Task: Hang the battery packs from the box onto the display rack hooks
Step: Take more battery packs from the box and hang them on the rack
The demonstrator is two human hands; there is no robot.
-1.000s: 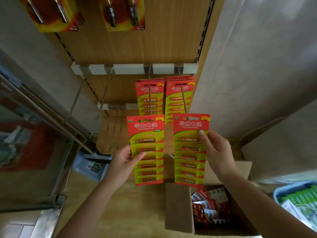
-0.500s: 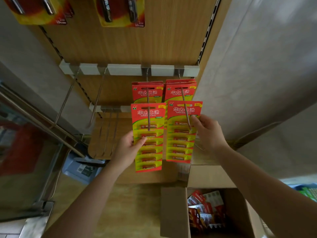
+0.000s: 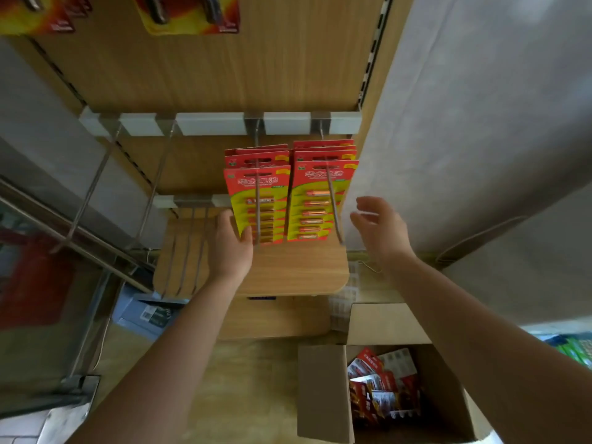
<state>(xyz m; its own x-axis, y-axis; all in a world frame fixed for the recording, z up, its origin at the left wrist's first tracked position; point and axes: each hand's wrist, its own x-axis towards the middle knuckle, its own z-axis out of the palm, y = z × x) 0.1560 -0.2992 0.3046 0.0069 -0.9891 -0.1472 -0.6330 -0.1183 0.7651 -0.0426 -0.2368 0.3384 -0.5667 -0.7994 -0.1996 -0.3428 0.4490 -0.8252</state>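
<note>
— Left hand [image 3: 234, 248], what does it hold?
— It pinches the lower corner of the front battery pack [image 3: 258, 203], which hangs on a hook [image 3: 257, 139]; the thumb is in front.
— And the right hand [image 3: 381, 229]?
— Its fingers are loosely spread and hold nothing. The other hanging pack [image 3: 315, 200] is just to its left, and the box [image 3: 320, 395] is below it.

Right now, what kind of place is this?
Probably a small shop, mid-restock: a wooden display rack with metal hooks, carded battery packs hanging on two of them, and an open cardboard box of more packs on the floor.
</note>
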